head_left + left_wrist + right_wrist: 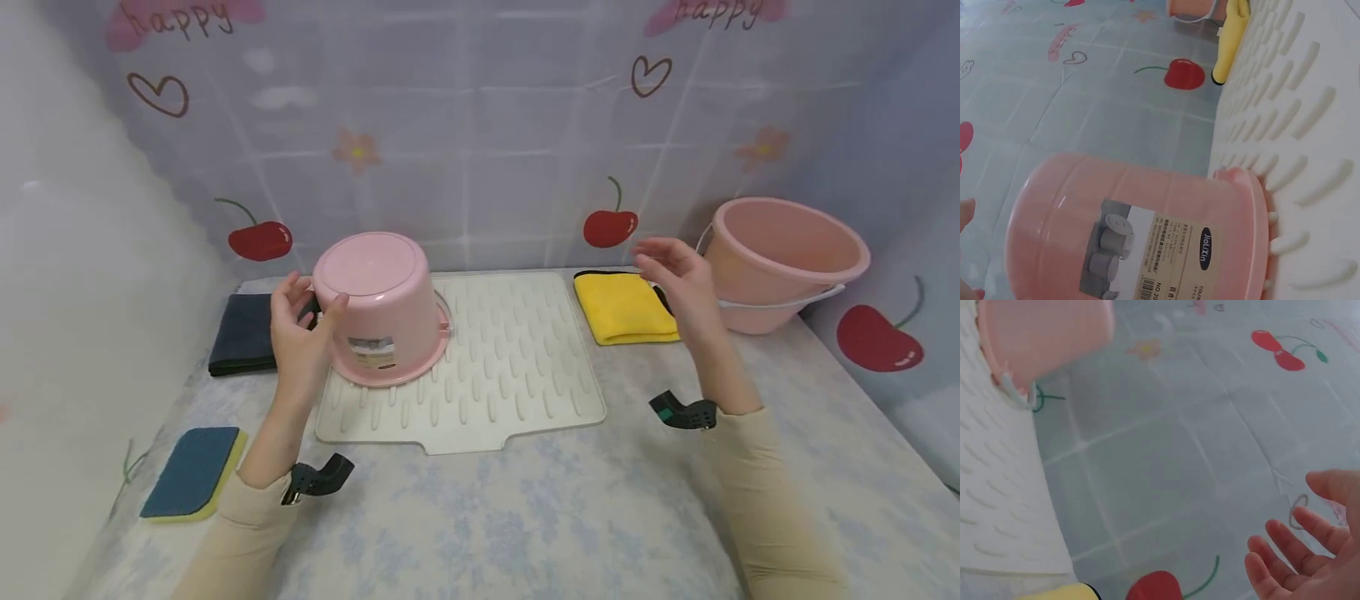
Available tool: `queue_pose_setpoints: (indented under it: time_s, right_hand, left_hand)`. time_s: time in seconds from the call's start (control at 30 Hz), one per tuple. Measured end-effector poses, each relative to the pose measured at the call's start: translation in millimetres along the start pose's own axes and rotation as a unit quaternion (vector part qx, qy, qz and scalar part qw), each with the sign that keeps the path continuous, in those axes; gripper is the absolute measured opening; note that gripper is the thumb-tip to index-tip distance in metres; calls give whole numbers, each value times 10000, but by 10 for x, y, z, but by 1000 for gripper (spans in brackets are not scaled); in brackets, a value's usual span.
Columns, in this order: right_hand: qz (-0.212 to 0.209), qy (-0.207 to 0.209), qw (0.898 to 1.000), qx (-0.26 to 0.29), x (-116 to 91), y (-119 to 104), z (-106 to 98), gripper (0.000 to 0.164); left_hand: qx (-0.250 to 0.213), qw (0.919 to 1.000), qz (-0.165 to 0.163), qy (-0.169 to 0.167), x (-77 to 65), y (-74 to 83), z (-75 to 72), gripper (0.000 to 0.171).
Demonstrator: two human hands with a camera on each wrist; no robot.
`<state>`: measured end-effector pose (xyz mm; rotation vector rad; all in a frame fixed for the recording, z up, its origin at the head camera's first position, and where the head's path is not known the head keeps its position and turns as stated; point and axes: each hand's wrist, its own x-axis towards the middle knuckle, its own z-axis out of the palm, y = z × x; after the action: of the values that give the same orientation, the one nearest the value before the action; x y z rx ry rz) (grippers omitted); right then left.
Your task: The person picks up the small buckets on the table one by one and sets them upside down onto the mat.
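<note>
A pink bucket (386, 325) stands upside down on the left part of a white ridged drying mat (510, 358). Its paper label (1160, 250) faces the left wrist camera. My left hand (300, 333) is beside the bucket's left side, thumb and fingers spread and loosely bent around nothing. In the left wrist view only fingertips show at the left edge, apart from the bucket. My right hand (678, 283) hovers between a folded yellow cloth (622, 308) and a second pink bucket (780, 258), which stands upright. Its fingers (1291, 544) are relaxed and hold nothing.
A folded dark cloth (243, 337) lies behind the left hand. Near the left forearm sits a blue and yellow sponge (193, 473). Behind everything hangs a curtain (465, 167) with cherry prints. A pale floral cloth (480, 525) covers the table.
</note>
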<state>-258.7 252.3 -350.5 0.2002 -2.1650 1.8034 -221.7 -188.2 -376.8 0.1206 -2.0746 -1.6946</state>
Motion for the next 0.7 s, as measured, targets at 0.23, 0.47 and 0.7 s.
queue_pose_setpoints:
  time_s: [0.23,0.47,0.7]
  right_hand:
    - [323,1320,9797,1474,-17,-11,-592,15]
    - [397,2872,9515,1026,-15,-25,-963,8]
    - [1055,3856,9154,-472,20,133,-1308,30]
  left_hand:
    - [-1096,9879,1000,451,-177,55,144,52]
    - [-1523,9787,1299,-455,-355,111,298,35]
    - [-874,9802,1333,-1171,-410,121,361,29]
